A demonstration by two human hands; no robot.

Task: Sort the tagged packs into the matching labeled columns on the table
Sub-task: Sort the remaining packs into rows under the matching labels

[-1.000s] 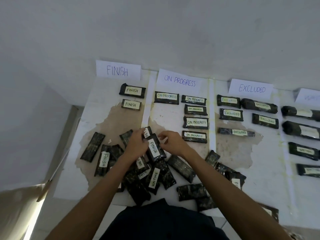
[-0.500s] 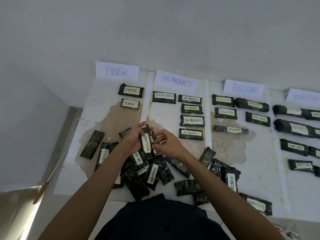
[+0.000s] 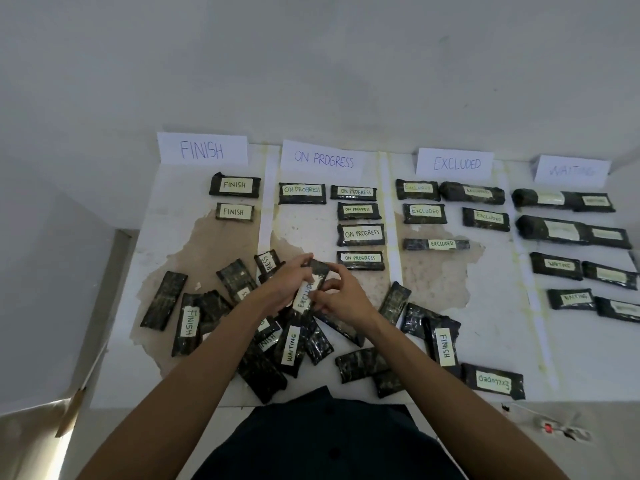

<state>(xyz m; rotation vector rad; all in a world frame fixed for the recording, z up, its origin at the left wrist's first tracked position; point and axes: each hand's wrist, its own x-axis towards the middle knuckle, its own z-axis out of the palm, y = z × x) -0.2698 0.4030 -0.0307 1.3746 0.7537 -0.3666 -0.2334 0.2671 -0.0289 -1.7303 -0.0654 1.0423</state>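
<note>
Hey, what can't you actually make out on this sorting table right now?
1. Head view: several WAITING-column tags are washed out and blurred, so they are unreadable.
2. Rightmost packs are cut off by the frame edge.
3. Leftmost pile pack shows no tag, so its label is unknown.
4. EXCLUDED pack: the left hand and right hand cover part of it.

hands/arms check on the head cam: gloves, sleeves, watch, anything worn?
No gloves. The left hand and right hand are bare, with no rings, watch or wristband visible. The left forearm and right forearm are bare too, with no sleeve in frame. The only clothing in view is a dark shirt, bottom centre, with what look like small dark buttons.
</note>
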